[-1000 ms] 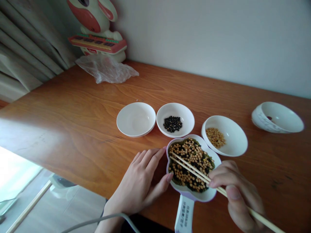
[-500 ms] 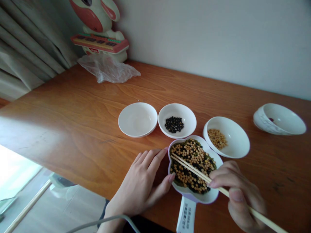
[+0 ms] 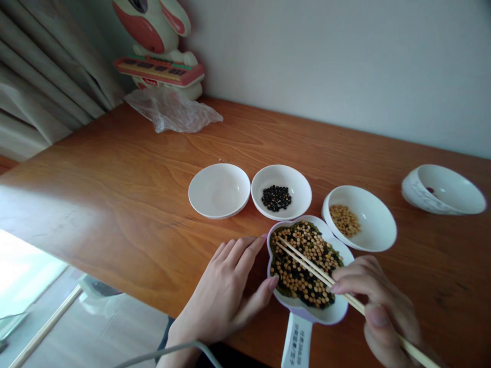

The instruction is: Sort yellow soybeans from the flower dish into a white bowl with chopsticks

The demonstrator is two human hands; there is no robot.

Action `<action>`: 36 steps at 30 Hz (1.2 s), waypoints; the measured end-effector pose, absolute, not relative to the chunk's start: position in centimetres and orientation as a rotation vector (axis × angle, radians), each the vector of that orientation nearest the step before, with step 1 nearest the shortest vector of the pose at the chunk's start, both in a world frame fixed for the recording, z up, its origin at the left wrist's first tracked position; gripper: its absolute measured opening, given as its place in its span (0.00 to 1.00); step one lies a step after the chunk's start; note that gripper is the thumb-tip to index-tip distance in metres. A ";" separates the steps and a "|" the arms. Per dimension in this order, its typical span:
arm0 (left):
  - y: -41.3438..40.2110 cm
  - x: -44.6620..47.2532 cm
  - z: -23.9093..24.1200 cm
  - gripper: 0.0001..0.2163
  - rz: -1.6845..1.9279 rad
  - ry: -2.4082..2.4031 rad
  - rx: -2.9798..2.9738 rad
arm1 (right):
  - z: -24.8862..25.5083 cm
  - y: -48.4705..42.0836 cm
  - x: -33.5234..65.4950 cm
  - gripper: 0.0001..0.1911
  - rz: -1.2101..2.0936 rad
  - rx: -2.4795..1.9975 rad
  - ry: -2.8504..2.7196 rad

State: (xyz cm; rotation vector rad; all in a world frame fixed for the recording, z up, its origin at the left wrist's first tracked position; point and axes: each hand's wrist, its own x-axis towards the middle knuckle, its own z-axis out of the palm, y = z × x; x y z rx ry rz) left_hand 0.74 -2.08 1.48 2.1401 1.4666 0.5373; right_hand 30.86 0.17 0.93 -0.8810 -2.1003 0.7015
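Note:
A pan-shaped dish (image 3: 342,313) with a scalloped rim, white inside and lilac outside, holds a mix of tan, black and green beans. My right hand (image 3: 387,306) is closed round a pair of wooden chopsticks (image 3: 312,270). Their tips, slightly apart, reach down into the beans at the dish's upper left. My left hand (image 3: 226,291) lies at the dish's left side, fingers stretched and thumb apart, with the thumb and fingertips against the rim. Whether a bean sits between the chopstick tips is too small to tell.
Behind the dish stand a white bowl (image 3: 218,191) with nothing visible inside, a bowl with black beans (image 3: 276,198) and one with tan beans (image 3: 344,220). A patterned bowl (image 3: 429,199) is farther right. A plastic bag (image 3: 174,112) and toy keyboard (image 3: 161,70) sit at the back left.
The chopstick tips have moved a little up and right across the beans and spread slightly apart. My left hand stays against the rim. The whole view has shifted slightly.

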 end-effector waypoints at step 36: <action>-2.1 0.8 1.3 0.29 0.525 1.491 2.169 | 0.2 -0.7 30.5 0.29 1.020 -0.925 -1.935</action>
